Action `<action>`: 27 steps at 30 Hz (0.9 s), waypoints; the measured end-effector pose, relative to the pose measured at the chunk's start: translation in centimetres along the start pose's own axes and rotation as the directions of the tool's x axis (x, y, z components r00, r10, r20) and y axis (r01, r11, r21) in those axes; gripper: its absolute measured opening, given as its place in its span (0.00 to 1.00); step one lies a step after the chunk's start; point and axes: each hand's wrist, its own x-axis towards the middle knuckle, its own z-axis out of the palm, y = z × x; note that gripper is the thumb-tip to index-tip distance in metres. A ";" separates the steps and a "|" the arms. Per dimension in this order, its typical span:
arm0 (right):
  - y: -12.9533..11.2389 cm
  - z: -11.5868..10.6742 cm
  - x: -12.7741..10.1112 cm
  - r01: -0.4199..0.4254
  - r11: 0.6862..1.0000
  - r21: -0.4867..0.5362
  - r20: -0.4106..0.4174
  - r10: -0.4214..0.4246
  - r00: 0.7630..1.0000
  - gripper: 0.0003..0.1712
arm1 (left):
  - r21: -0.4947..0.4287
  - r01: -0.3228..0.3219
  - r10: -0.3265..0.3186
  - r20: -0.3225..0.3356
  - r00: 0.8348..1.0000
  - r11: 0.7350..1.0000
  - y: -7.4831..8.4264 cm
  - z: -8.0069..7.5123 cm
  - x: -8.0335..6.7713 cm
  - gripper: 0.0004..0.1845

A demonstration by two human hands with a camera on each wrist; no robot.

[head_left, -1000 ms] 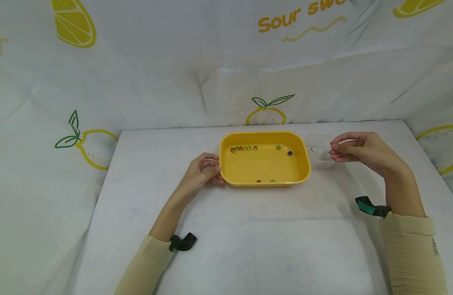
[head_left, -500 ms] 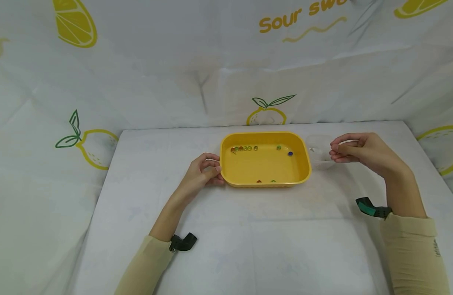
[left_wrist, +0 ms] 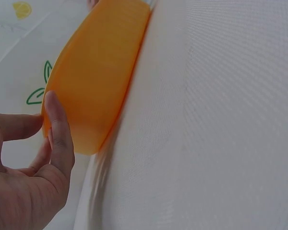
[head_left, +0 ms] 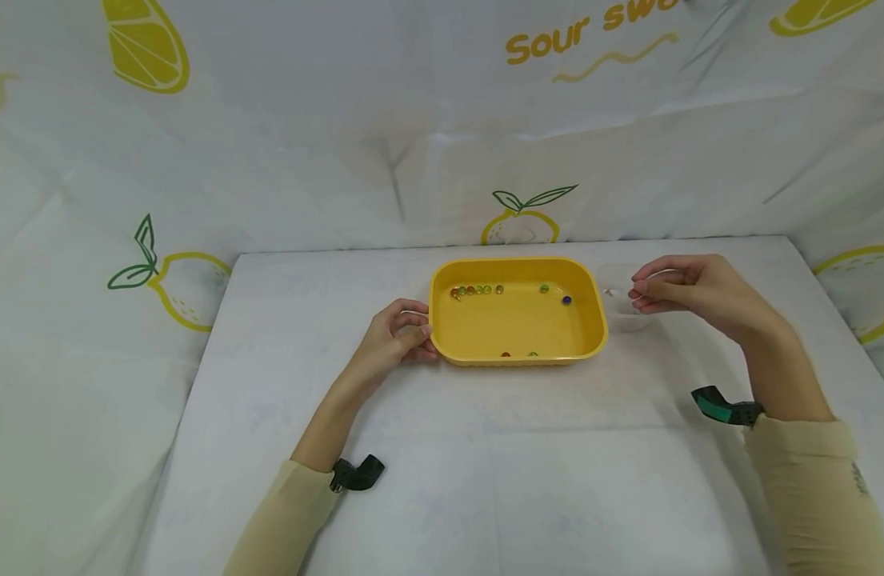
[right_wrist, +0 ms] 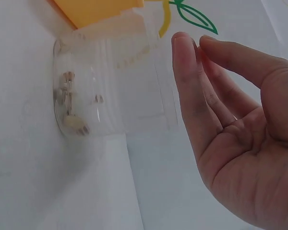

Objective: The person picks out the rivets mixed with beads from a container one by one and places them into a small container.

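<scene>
A yellow plastic tray (head_left: 514,328) stands toward the back of the table. My left hand (head_left: 391,344) grips its left rim, with the thumb (left_wrist: 60,129) against the outer wall in the left wrist view. Inside lie small glass marbles: several in a row along the far side, a blue marble (head_left: 567,301) at the right, and an amber one by the near wall. Beside the tray is a clear plastic jar (right_wrist: 139,110) with a few small pieces at its bottom. Over its mouth, my right hand (head_left: 708,296) brings thumb and fingertips together; I cannot tell whether something is between them.
The table has a white cloth (head_left: 442,480) over it. Behind rises a white curtain (head_left: 305,160) printed with lemons and lettering. Black cameras are strapped to both wrists, at the cuffs of beige sleeves (head_left: 809,472).
During the last half second my right hand has shifted slightly left over the jar, toward the tray. My left hand, the tray and its marbles have stayed put.
</scene>
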 end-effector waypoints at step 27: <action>-7.5 5.8 3.7 0.149 0.989 -0.021 0.211 -0.142 0.967 0.18 | 0.003 -0.001 0.001 0.006 1.000 1.000 -0.1 0.0 -0.1 0.21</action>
